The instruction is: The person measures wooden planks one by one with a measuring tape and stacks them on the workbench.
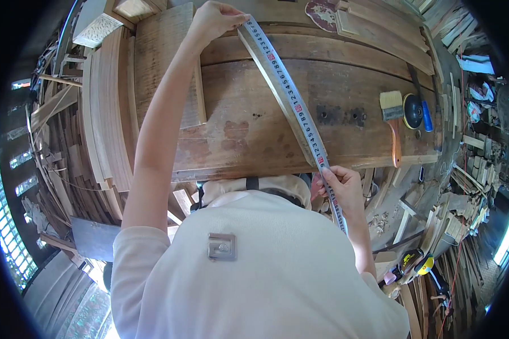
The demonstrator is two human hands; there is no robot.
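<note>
A white measuring tape (296,101) is stretched slantwise over a narrow wooden strip (277,93) lying on the wooden workbench (232,135). At the strip's far end, my left hand (218,21) pinches the end of the tape. My right hand (344,185) holds the tape between thumb and fingers just past the bench's near edge, and the tape runs on below that hand.
On the bench's right lie a brush (395,127), a round dark object (412,111) and a blue-handled tool (427,116). Boards (104,107) are stacked at the left, with more boards (384,37) at the far right.
</note>
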